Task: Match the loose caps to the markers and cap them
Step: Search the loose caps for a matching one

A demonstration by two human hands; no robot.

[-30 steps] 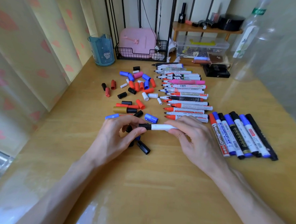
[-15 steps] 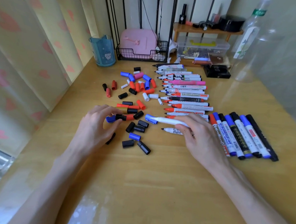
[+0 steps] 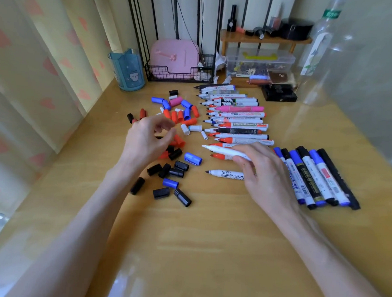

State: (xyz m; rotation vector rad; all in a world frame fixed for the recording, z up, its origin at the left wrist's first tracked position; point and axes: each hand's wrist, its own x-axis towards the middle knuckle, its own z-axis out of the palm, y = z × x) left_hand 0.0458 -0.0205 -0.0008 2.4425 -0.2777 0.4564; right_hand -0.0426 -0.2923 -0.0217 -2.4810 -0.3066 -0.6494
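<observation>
right grip (image 3: 264, 174): fingers and thumb curled round the barrel of an uncapped white marker (image 3: 224, 151), nib pointing left, raised just over the worktop (image 3: 209, 228).
left grip (image 3: 145, 141): fingers loosely curled above the loose caps (image 3: 181, 165) — no cap shows in it.
caps: black, blue, red and white, scattered left of the markers; a blue cap (image 3: 192, 158) lies nearest the nib.
markers: uncapped row (image 3: 239, 124) behind the right grip; capped markers (image 3: 314, 177) to its right; 1 dark-nibbed marker (image 3: 225, 173) lies bare just below.
step: likely hunting a cap for the held marker.
next: pick the matching cap — nib colour unreadable here — then align and press it on.
</observation>
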